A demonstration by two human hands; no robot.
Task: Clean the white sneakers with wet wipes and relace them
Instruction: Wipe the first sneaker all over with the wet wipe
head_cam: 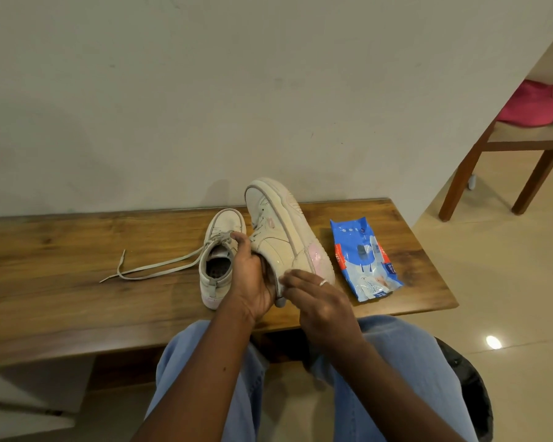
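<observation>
A white sneaker [281, 231] is held tilted on its side above the wooden bench [77, 250], sole toward the right, heel near me. My left hand [253, 279] grips it at the collar, thumb over the upper. My right hand [316, 295] pinches a small white wipe [283, 282] against the sneaker's heel; the wipe is mostly hidden by the fingers. The second sneaker [219, 256] stands upright on the bench just left of my left hand, its lace [147, 271] trailing loose to the left. A blue wet wipes pack [363, 260] lies flat on the bench to the right.
The bench runs along a plain wall. A wooden chair [505, 148] with a pink bag [533, 103] on its seat stands at the right on the tiled floor. My knees in blue jeans [396, 362] sit against the bench's front edge.
</observation>
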